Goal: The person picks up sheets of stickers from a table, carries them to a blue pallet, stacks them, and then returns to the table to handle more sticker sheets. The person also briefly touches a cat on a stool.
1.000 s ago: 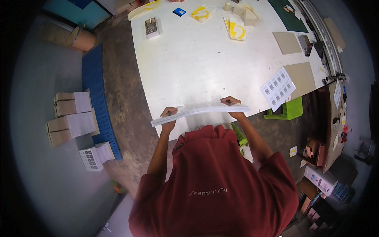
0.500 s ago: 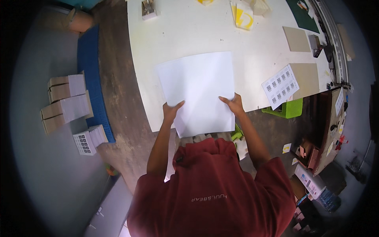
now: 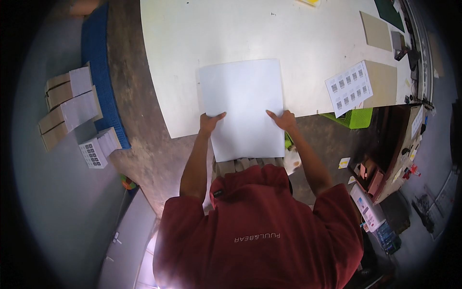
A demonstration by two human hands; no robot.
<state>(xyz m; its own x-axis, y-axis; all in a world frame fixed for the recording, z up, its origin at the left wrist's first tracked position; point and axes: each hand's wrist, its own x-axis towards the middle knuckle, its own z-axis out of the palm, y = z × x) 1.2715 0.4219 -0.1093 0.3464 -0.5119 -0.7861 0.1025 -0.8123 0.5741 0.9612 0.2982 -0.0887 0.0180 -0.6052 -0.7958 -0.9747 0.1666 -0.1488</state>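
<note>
On the wide white surface, near edge: large white rectangular sheet, lying flat, lower part overhanging the edge toward the person. Left hand grips its left side, thumb on top; right hand grips the right side, fingers clenched on the sheet. Blue plastic crate wall on the floor left, brown-and-white cardboard packs stacked beside it. Green basket under the surface's right edge; contents not visible. White printed label sheet lies right, well apart.
</note>
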